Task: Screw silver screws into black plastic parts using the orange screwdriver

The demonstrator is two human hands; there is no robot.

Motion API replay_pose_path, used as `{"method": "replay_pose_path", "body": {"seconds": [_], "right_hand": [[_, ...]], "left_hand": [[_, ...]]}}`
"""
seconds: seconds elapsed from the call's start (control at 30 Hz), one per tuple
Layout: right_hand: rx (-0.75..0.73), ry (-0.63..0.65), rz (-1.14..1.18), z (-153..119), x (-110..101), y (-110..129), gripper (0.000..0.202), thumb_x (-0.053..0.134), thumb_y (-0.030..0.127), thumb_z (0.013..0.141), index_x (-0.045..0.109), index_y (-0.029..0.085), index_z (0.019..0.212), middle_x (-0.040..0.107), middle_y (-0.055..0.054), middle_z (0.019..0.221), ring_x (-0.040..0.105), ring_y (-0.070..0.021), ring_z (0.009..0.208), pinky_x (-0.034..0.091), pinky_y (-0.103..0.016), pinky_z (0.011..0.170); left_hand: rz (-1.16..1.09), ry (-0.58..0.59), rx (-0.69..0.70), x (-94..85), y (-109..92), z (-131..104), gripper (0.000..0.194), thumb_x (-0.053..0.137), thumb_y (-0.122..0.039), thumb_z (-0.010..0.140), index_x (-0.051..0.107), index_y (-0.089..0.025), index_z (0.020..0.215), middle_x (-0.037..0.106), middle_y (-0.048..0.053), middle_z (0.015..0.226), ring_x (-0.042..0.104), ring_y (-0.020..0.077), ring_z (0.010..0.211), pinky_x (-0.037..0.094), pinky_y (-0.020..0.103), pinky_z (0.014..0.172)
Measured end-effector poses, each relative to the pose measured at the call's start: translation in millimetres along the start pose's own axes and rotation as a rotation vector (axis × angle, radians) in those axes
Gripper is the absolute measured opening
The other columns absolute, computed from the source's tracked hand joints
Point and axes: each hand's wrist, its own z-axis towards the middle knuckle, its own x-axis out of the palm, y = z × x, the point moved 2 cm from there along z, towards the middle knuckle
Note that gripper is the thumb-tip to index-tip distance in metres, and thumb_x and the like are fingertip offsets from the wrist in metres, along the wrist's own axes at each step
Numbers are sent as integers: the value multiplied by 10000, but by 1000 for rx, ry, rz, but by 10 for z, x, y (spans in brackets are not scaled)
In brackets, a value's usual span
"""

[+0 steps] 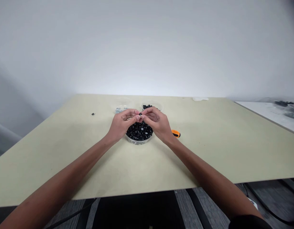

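My left hand (123, 122) and my right hand (156, 121) meet fingertip to fingertip above a clear round bowl (137, 142) heaped with small black parts (139, 131). Between the pinched thumbs and forefingers of both hands is a small black piece (140, 114), its shape mostly covered by the fingers. Behind my left hand stands a clear dish with small pale blue-grey pieces (121, 109). A second clear dish, holding small black parts (147, 107), is behind my right hand.
An orange and black tool (175, 133) lies beside my right wrist. One small dark part (93, 114) rests on the table (137, 171) to the left. A white item (200, 99) is at the back edge. Another surface (266, 111) with dark parts adjoins on the right.
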Motion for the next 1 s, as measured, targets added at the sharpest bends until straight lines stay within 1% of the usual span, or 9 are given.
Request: {"method": "replay_pose_path", "body": {"seconds": [0.13, 0.2, 0.3, 0.4, 0.53, 0.63, 0.77, 0.9, 1.0], "right_hand": [[8, 25, 2, 19, -19, -50, 297, 685, 423, 838, 591, 158, 929, 656, -40, 904, 668, -122, 845, 575, -278, 833], [7, 35, 8, 39, -31, -84, 279, 678, 415, 846, 610, 166, 953, 664, -40, 948, 667, -125, 892, 570, -280, 861], [18, 11, -2, 64, -48, -101, 247, 698, 382, 828, 653, 175, 955, 670, -42, 1026, 661, -130, 960, 551, -290, 919], [88, 44, 14, 69, -40, -72, 217, 689, 345, 831, 683, 167, 955, 685, -42, 960, 672, -126, 879, 554, -303, 895], [149, 67, 76, 56, -22, -18, 212, 668, 328, 844, 680, 158, 969, 686, -40, 908, 677, -119, 835, 562, -299, 873], [137, 36, 113, 54, -14, -16, 289, 703, 342, 819, 633, 170, 1041, 669, -29, 916, 679, -116, 813, 578, -301, 863], [129, 19, 123, 61, 7, -25, 370, 714, 369, 816, 583, 176, 1104, 658, -25, 918, 688, -120, 806, 585, -316, 886], [83, 74, 9, 46, -45, 51, 336, 675, 369, 853, 592, 166, 1108, 671, -56, 1015, 685, -138, 925, 570, -330, 944], [-39, 74, -288, -55, -247, 94, 248, 596, 339, 915, 618, 174, 1099, 665, -60, 1099, 654, -150, 1032, 541, -338, 988]], "left_hand": [[19, 10, -27, -9, 16, 9, 246, 722, -374, 825, 673, -165, 945, 687, 44, 899, 674, 180, 858, 552, 330, 860], [58, 1, 0, -27, 29, 25, 241, 716, -372, 829, 655, -172, 949, 667, 42, 903, 662, 176, 866, 548, 336, 868], [188, -40, 151, -61, 40, 48, 189, 709, -340, 833, 648, -187, 926, 615, 49, 971, 622, 172, 936, 536, 334, 894], [293, -52, 303, -69, 42, 46, 128, 694, -291, 840, 626, -192, 881, 583, 59, 1027, 593, 184, 1022, 524, 341, 918], [346, -71, 332, -50, 31, 17, 126, 665, -268, 869, 563, -196, 856, 598, 41, 932, 609, 172, 942, 517, 338, 887], [423, -103, 362, -37, 0, -9, 116, 659, -269, 879, 604, -202, 957, 626, 47, 959, 616, 166, 896, 517, 332, 860], [609, -103, 499, -21, -49, -37, 105, 621, -245, 912, 675, -228, 1001, 664, 39, 960, 612, 162, 866, 506, 317, 812], [652, -147, 570, -48, -68, -39, 85, 637, -209, 904, 686, -219, 972, 668, 26, 925, 613, 151, 851, 501, 300, 787], [639, -171, 540, -110, -54, -36, 67, 650, -200, 893, 682, -204, 952, 675, 28, 928, 624, 148, 856, 506, 289, 781]]}}
